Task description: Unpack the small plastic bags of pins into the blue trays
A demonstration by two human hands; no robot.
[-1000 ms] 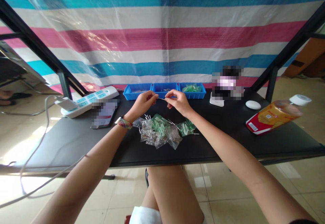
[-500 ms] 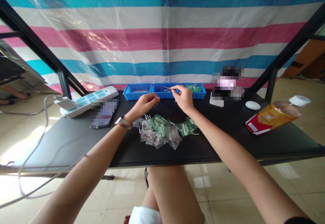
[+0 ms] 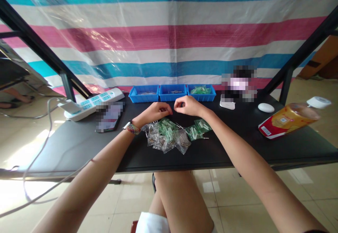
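Observation:
My left hand (image 3: 157,112) hovers just above the back of a pile of small bags, its fingers curled together. Facing it, my right hand (image 3: 190,106) is closed too, its fingertips close to the left ones. Whether either hand holds anything is too small or hidden to tell. Below them lie clear bags (image 3: 161,142) with small brownish pieces and green bags (image 3: 168,130) with pale sticks. More green bags (image 3: 196,129) lie to the right. Behind my hands, thin metal pins (image 3: 176,92) rest in the middle blue bin (image 3: 173,98).
The left blue bin (image 3: 144,99) holds clear bags, and the right blue bin (image 3: 202,98) green ones. A power strip (image 3: 96,102) and a phone (image 3: 110,117) are at left. A white case (image 3: 227,102), a white oval object (image 3: 266,107) and a tilted bottle (image 3: 290,120) are at right.
My right hand has let go of the metal pins, which now lie in the middle bin, and has drawn back toward me. My left hand has moved slightly right and nearer to me.

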